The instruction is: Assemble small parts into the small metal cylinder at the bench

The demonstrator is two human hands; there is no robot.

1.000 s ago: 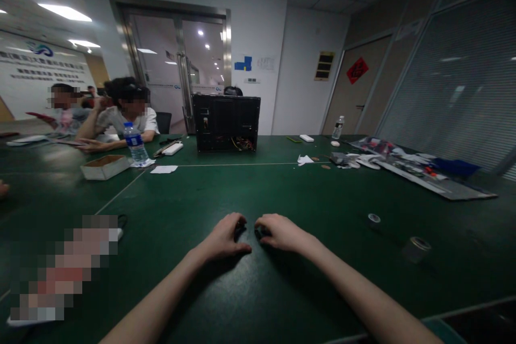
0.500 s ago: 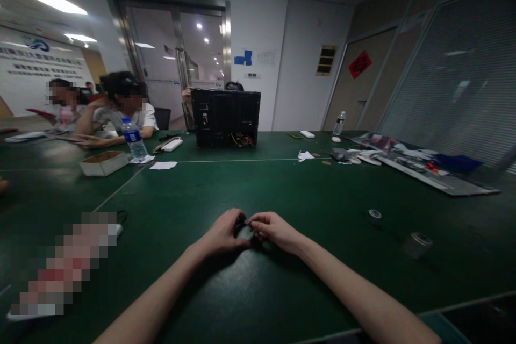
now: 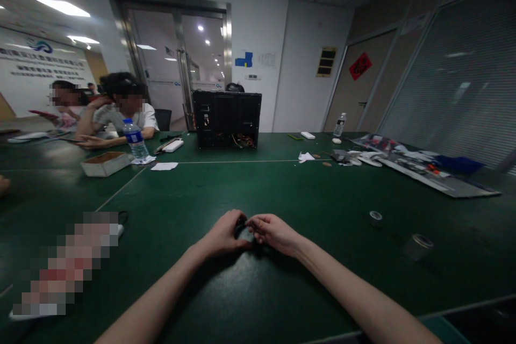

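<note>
Turned inward since a second ago, the right hand [image 3: 275, 234] now has its fingertips drawn together just beside the left hand [image 3: 226, 232], lower centre. A dark bit [image 3: 242, 221] — too small to identify — shows at the left fingertips, between the hands. Left fingers curl, thumb apart; whether either hand grips it, I cannot tell. On the table [image 3: 209, 188], two cylinders [image 3: 418, 248] sit lower right — a black case [image 3: 228, 118], upper centre.

dark item [image 3: 249, 223] at right fingers [image 3: 263, 220] too small to tell, forearms [image 3: 167, 274] cut off below

"福" on red door sign [image 3: 360, 66]
</note>
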